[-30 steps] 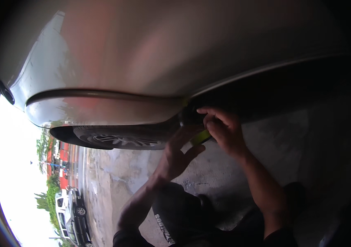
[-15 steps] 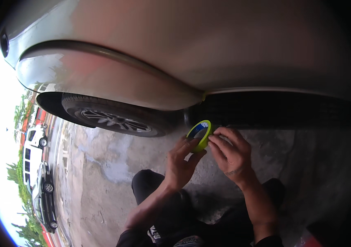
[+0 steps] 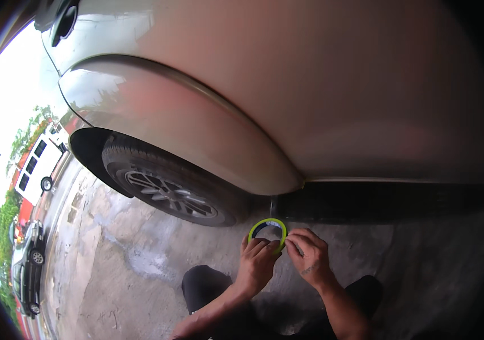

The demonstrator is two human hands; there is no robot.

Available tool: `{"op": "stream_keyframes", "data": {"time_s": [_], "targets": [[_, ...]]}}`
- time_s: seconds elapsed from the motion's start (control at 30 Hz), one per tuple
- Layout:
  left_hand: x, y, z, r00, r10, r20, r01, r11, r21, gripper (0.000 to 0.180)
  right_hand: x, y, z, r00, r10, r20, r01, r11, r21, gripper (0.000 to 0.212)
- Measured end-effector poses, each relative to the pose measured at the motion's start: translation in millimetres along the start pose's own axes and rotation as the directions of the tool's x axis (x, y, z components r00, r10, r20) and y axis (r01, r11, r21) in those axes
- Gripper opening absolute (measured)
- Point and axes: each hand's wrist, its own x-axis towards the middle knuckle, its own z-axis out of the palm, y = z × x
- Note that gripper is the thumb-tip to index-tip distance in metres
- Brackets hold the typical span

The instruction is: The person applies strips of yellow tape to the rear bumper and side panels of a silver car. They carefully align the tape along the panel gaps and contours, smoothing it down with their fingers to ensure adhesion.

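A roll of yellow-green tape point(image 3: 268, 220) with a dark blue inner core is held up in front of my knees. My left hand point(image 3: 256, 263) grips its lower left side, fingers hooked through the ring. At the roll's right edge, my right hand point(image 3: 309, 255) is closed in a pinch, thumb and forefinger pressed together against the tape's side. Whether a loose end of tape sits between those fingertips is too small to tell. Just beyond the roll is the lower body of a light-coloured car point(image 3: 332, 130), with its flared wheel arch point(image 3: 196, 130) at the left.
A car wheel point(image 3: 168, 195) with a spoked rim stands under the arch. A dark sill point(image 3: 389, 201) runs along the car's lower edge to the right. Stained concrete ground point(image 3: 117, 272) lies below. Farther left are a white van point(image 3: 36, 164) and a dark car point(image 3: 26, 266).
The view has tilted up, so more of the car panel shows and both hands sit lower in the picture. The tape roll has turned to face me more squarely. Both hands stay at it.
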Motion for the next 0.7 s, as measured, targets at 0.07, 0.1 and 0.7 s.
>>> {"op": "stream_keyframes", "data": {"time_s": [0.07, 0.1, 0.7], "targets": [[-7, -12, -5, 1.000, 0.005, -0.018, -0.005, 1.000, 0.014, 0.032, -2, -9, 8, 1.000, -0.012, 0.022, 0.011, 1.000, 0.027, 0.018], [-10, -15, -8, 0.999, 0.028, -0.027, -0.028, 1.000, 0.007, 0.032, -9, -7, 17, 1.000, 0.028, 0.012, -0.028, 0.999, 0.040, 0.018], [84, 97, -188, 0.971, -0.148, 0.188, 0.155, 0.988, -0.021, 0.034, 124, -184, -40, 0.936, 0.321, 0.142, -0.326, 0.945, 0.015, 0.017]]}}
